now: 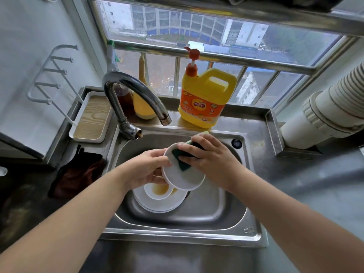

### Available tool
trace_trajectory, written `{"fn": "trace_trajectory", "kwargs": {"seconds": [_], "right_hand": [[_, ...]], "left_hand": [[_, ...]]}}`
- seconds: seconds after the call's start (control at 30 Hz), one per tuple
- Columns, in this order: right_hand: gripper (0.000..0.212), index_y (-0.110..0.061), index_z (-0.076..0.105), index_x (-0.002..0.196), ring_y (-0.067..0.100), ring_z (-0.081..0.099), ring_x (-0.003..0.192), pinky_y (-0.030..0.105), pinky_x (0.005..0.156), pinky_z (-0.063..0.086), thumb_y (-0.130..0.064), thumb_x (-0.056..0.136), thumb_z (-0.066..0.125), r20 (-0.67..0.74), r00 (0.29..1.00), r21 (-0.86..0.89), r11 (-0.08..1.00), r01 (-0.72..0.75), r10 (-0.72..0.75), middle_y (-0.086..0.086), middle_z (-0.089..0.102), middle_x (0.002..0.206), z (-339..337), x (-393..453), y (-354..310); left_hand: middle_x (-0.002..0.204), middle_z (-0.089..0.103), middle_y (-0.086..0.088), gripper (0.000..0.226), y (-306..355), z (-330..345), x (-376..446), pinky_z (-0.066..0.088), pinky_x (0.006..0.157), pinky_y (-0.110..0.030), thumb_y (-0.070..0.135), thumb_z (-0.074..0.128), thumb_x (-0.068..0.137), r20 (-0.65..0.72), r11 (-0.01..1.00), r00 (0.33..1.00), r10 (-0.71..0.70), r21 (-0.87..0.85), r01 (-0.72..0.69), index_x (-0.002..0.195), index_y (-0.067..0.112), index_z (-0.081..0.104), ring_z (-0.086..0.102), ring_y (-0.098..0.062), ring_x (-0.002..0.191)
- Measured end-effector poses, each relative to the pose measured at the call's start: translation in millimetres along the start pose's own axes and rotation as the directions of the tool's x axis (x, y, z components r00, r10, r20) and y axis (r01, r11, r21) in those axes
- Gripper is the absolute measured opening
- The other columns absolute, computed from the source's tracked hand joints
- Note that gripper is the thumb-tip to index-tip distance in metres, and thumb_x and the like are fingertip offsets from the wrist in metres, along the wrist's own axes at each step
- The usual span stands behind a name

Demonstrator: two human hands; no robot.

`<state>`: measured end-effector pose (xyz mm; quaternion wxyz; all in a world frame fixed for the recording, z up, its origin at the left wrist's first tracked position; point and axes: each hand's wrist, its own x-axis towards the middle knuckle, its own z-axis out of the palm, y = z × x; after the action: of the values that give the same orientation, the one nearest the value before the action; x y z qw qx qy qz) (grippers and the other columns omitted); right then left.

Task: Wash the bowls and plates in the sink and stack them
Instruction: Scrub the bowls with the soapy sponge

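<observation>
Over the steel sink (232, 219) my left hand (145, 170) grips the left rim of a small white plate (183, 179), held tilted. My right hand (208, 156) holds a green sponge (183, 159) pressed flat against the plate's face. Below them, on the sink floor, a small white bowl (157, 192) with brownish sauce residue sits on a larger white plate (157, 205). My left hand and the held plate hide part of that pile.
A curved chrome tap (134, 91) arches over the sink's back left. A yellow detergent jug (204, 97) with an orange pump stands on the ledge behind. A wood-lined tray (92, 119) sits at left, a dark cloth (76, 174) below it, a white pipe (325, 115) at right.
</observation>
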<state>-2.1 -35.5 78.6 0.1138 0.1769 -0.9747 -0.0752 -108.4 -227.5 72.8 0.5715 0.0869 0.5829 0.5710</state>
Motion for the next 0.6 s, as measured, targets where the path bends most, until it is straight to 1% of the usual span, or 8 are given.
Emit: {"fn": "trace_trajectory", "kwargs": {"seconds": [0.07,0.13,0.23,0.3,0.37,0.43,0.53,0.6], "right_hand": [[0.047,-0.024,0.071,0.112,0.028,0.040,0.112,0.039,0.104,0.028,-0.016,0.066,0.077,0.000,1.000,-0.031,0.999,-0.020,0.020,-0.002,0.058,0.129,-2.0,5.1,2.0],[0.054,-0.023,0.071,0.111,0.028,0.042,0.104,0.038,0.097,0.030,-0.018,0.059,0.082,0.029,0.991,0.025,0.991,-0.134,0.134,0.000,0.061,0.125,4.2,0.7,-5.6],[0.044,-0.024,0.072,0.109,0.027,0.051,0.087,0.039,0.082,0.048,-0.026,0.066,0.077,0.088,0.935,0.103,0.931,-0.351,0.343,0.004,0.066,0.112,15.9,-9.3,-25.1],[0.040,-0.025,0.069,0.116,0.030,0.054,0.089,0.039,0.079,0.052,-0.031,0.077,0.062,0.241,0.872,0.191,0.859,-0.474,0.427,0.006,0.063,0.109,11.1,-9.0,-40.4],[0.042,-0.030,0.059,0.128,0.029,0.051,0.103,0.034,0.089,0.046,-0.036,0.088,0.051,0.478,0.761,0.287,0.740,-0.608,0.440,0.006,0.058,0.115,6.1,-7.8,-56.2],[0.037,-0.032,0.063,0.122,0.025,0.057,0.101,0.032,0.088,0.048,-0.038,0.088,0.051,0.584,0.681,0.453,0.519,-0.725,0.441,0.004,0.065,0.109,0.6,-3.3,-67.8],[0.026,-0.025,0.072,0.106,0.017,0.067,0.091,0.034,0.085,0.054,-0.035,0.085,0.060,0.684,0.544,0.641,-0.042,-0.767,0.486,-0.002,0.073,0.094,-1.2,3.7,-73.5],[0.029,-0.025,0.073,0.105,0.014,0.069,0.090,0.035,0.087,0.055,-0.038,0.082,0.063,0.704,0.530,0.673,-0.203,-0.711,0.473,-0.003,0.074,0.092,2.3,3.8,-75.6]], "left_hand": [[0.104,0.068,-0.009,0.054,2.3,0.7,1.5,0.058,0.075,-0.038,0.010,0.059,0.070,0.009,0.999,0.999,0.035,0.000,-0.035,0.120,0.028,0.065,0.064,-0.022,0.090],[0.106,0.068,-0.011,0.062,-1.0,0.9,3.0,0.057,0.077,-0.041,0.006,0.059,0.068,-0.038,0.996,0.995,0.089,0.019,-0.088,0.125,0.030,0.061,0.066,-0.023,0.092],[0.094,0.070,-0.013,0.064,-11.3,2.0,7.1,0.058,0.073,-0.041,0.000,0.064,0.074,-0.166,0.992,0.978,0.124,-0.010,-0.127,0.131,0.029,0.056,0.069,-0.023,0.085],[0.090,0.072,-0.012,0.057,-18.4,3.9,9.5,0.058,0.064,-0.037,-0.004,0.061,0.082,-0.264,0.990,0.957,0.121,-0.039,-0.136,0.130,0.025,0.056,0.070,-0.024,0.081],[0.090,0.072,-0.013,0.049,-23.8,8.0,11.5,0.058,0.058,-0.033,-0.005,0.059,0.084,-0.322,0.990,0.941,0.103,-0.060,-0.129,0.127,0.019,0.059,0.069,-0.025,0.078],[0.086,0.072,-0.012,0.044,-30.2,12.8,14.6,0.058,0.057,-0.032,-0.004,0.061,0.084,-0.357,0.991,0.931,0.077,-0.076,-0.111,0.123,0.017,0.063,0.067,-0.023,0.074],[0.082,0.072,-0.009,0.039,-33.8,16.8,17.1,0.057,0.058,-0.029,0.002,0.065,0.085,-0.377,0.984,0.924,0.071,-0.124,-0.126,0.121,0.018,0.064,0.067,-0.017,0.068],[0.085,0.070,-0.010,0.038,-32.2,16.0,18.1,0.057,0.060,-0.029,0.007,0.065,0.086,-0.372,0.982,0.924,0.092,-0.121,-0.147,0.122,0.018,0.063,0.066,-0.015,0.069]]}}
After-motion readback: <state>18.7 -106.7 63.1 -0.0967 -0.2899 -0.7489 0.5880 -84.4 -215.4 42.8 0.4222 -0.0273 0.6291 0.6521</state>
